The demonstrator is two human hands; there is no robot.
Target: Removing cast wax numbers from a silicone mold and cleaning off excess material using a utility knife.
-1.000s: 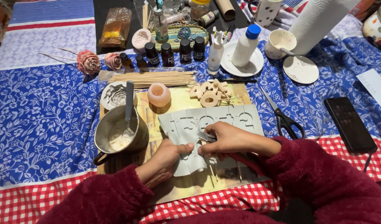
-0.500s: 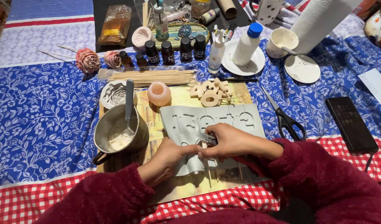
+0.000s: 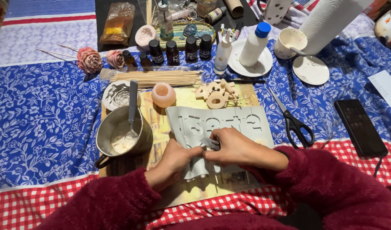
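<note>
A pale grey flexible mould [image 3: 229,121] with number-shaped hollows lies on a yellowish board [image 3: 178,100]. My left hand [image 3: 174,159] grips the mould's near left edge. My right hand [image 3: 231,147] pinches and bends the mould's middle, fingertips meeting those of the left hand. Both sleeves are dark red and fluffy. Several cream-coloured cast numbers [image 3: 214,93] are piled on the board just beyond the mould. A metal pot [image 3: 121,136] with white paste and a spoon stands left of my left hand.
Black scissors [image 3: 293,123] and a dark phone [image 3: 359,127] lie to the right. Wooden skewers [image 3: 157,78], a small peach cup [image 3: 163,94], a rose-shaped mould [image 3: 116,96], small dark bottles [image 3: 178,49], a white bottle on a plate [image 3: 253,42], a paper towel roll [image 3: 327,19] and two pink roses [image 3: 97,59] stand behind.
Both hands have slid a little up the mould and closed together on its middle, bending it more. The other things have not moved.
</note>
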